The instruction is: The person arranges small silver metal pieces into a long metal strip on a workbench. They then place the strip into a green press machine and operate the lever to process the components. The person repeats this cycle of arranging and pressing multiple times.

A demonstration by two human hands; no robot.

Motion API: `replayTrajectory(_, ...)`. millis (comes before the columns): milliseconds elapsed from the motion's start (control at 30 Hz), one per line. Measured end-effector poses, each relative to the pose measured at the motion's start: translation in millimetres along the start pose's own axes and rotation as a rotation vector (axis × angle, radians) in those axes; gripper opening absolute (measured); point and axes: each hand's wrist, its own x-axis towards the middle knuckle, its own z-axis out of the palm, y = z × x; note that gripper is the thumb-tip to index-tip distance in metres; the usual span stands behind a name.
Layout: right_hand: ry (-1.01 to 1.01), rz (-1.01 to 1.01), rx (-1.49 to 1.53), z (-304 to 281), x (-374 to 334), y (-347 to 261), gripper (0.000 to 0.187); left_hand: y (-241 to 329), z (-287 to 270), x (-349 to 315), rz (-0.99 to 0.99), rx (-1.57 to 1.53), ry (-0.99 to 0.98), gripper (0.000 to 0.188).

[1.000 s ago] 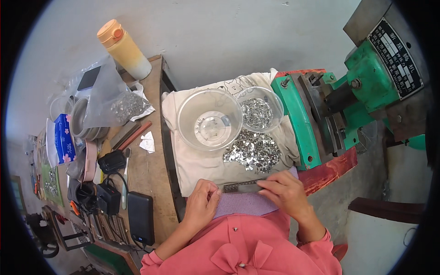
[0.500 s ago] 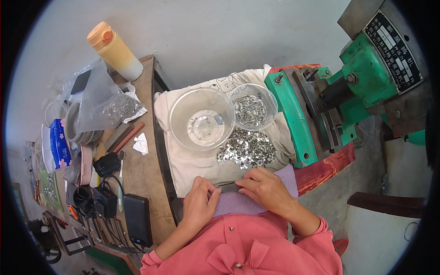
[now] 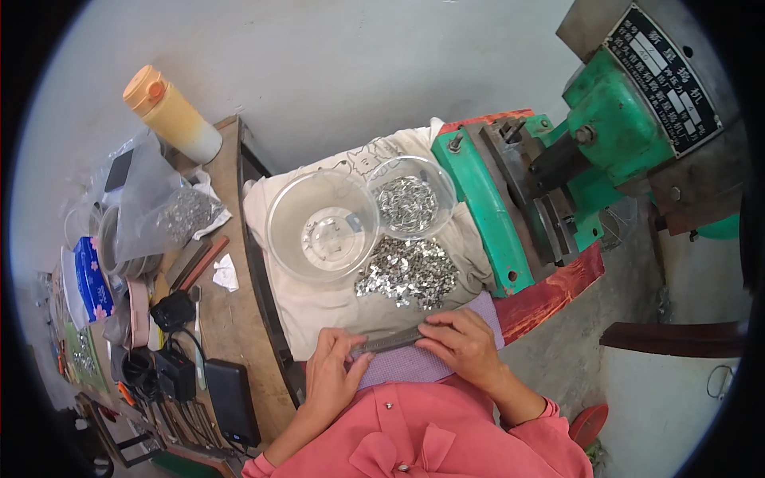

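Observation:
A dark grey flat bar [image 3: 390, 341] lies crosswise between my hands, low over a purple textured cloth [image 3: 398, 371]. My left hand [image 3: 336, 368] pinches its left end between thumb and fingers, while the right end is gripped by my right hand [image 3: 464, 348]. Just beyond the bar, a pile of small shiny metal pieces [image 3: 408, 272] is spread on a beige cloth [image 3: 307, 317]. Behind that pile stand a large clear tub [image 3: 277, 243] with a few bits on its bottom and a smaller clear tub [image 3: 448, 190] holding many silvery metal parts [image 3: 406, 203].
To the right, a green press [image 3: 625, 119] rises over its base [image 3: 486, 231]. The wooden table [image 3: 247, 334] at left carries a yellow bottle [image 3: 171, 111], a plastic bag of metal bits [image 3: 187, 211], a blue tissue pack [image 3: 93, 279], a black power bank [image 3: 231, 402] and cables.
The bar has turned so more of its broad face shows between my hands. My right hand's fingers now lie over its end. The whole view has shifted slightly.

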Motion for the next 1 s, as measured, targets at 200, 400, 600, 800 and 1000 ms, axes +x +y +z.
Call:
replayTrajectory(200,-0.034,-0.009,0.040,-3.4,-4.0,1.1,0.025,-8.6,0.3,-5.8,0.168,0.104,-0.003,0.023)
replayTrajectory(400,-0.027,-0.063,0.025,-5.5,-10.8,2.2,0.022,3.9,-3.3,1.6,0.333,0.344,-0.022,0.024)
replayTrajectory(600,0.100,-0.057,-0.061,-38.6,-16.2,7.8,0.023,41.8,0.4,28.3,0.570,0.399,0.011,0.023)
replayTrajectory(800,0.355,0.008,-0.311,-113.6,-20.8,20.6,0.024,115.3,36.4,92.2,0.972,0.408,0.028,0.021)
replayTrajectory(1000,0.542,0.062,-0.455,-146.9,-14.2,34.1,0.026,182.0,56.0,145.0,1.282,0.609,0.041,0.015)
